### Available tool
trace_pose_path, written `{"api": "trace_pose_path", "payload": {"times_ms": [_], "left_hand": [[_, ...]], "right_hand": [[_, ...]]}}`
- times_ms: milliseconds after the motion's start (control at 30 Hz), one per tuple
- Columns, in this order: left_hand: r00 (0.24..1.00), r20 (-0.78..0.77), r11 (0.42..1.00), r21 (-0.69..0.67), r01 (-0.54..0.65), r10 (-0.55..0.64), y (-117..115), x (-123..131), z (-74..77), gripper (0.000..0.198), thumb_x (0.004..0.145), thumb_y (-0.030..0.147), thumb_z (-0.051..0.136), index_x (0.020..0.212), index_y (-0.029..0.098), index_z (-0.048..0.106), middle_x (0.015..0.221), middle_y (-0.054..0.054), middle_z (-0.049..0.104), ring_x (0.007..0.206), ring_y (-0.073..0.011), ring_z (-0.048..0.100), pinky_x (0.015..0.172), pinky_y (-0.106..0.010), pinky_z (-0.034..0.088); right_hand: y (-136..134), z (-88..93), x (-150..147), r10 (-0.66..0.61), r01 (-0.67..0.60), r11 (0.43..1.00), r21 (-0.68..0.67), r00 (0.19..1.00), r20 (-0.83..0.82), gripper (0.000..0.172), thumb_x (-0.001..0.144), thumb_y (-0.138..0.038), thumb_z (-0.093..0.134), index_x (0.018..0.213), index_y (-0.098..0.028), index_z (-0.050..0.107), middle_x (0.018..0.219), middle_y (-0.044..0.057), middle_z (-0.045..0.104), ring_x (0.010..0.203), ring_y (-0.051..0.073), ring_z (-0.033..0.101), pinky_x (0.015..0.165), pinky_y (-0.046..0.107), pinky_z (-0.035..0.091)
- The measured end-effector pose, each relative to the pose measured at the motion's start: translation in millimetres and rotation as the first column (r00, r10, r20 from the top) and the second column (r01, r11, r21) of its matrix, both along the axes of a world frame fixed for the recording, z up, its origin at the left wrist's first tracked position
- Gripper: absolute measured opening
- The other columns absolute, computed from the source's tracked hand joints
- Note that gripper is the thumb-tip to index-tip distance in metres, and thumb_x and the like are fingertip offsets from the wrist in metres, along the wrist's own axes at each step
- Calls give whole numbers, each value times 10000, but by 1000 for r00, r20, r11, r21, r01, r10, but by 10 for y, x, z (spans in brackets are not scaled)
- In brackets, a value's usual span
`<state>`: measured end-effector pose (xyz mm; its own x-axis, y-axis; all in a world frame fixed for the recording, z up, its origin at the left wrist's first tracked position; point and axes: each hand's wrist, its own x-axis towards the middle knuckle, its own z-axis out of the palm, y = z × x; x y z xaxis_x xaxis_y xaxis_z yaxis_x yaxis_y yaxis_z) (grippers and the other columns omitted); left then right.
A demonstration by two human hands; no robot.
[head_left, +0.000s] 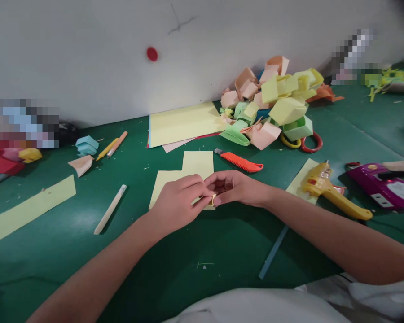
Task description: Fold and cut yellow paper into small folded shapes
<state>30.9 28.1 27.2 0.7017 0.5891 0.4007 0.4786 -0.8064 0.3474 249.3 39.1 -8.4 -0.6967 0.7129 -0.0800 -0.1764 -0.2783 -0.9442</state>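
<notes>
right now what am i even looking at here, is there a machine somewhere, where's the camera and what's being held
There is no machine here. These are a person's two bare hands, and the single picture comes from a camera worn on that person's head, looking forward and down, so the arms reach in from the bottom. The left hand and the right hand meet over a green surface and pinch a small yellow paper piece between their fingers. Under them lies a yellow sheet. Behind it is an orange cutter, farther back a pile of folded paper shapes, and to the right a yellow glue gun.
</notes>
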Motion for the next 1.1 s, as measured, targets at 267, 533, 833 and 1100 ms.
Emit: {"api": "trace_pose_path", "payload": {"times_ms": [267,533,833,1100], "left_hand": [[1000,-2,1000,18,-20,20,-16,-8,32,112,922,203,631,827,209,690,844,10,692,741,-115,647,627,-232,466],[993,-121,1000,-3,-7,7,-11,-51,71,148,926,163,586,835,198,697,850,8,678,744,-122,635,617,-245,443],[996,-85,990,143,-12,24,-79,5,17,223,947,153,557,764,188,680,789,19,675,716,-117,635,589,-251,424],[998,-48,988,150,39,-32,-55,-42,44,182,964,174,565,965,210,743,891,14,739,775,-134,677,645,-259,478]], "right_hand": [[-6,14,-4,-4,4,1000,-2,1000,-3,388,729,-143,837,1092,-168,703,980,28,720,885,138,674,806,272,561],[-6,-4,-15,-5,5,1000,3,1000,13,415,718,-116,831,1107,-160,693,972,24,704,855,126,662,787,257,554],[-18,-11,-24,-7,7,1000,-6,1000,-6,434,711,-103,836,1115,-173,694,968,11,695,874,123,655,811,264,547],[-10,0,-18,17,-18,999,-31,999,-36,425,727,-102,833,1121,-178,693,953,4,695,870,118,659,797,256,542]]}}
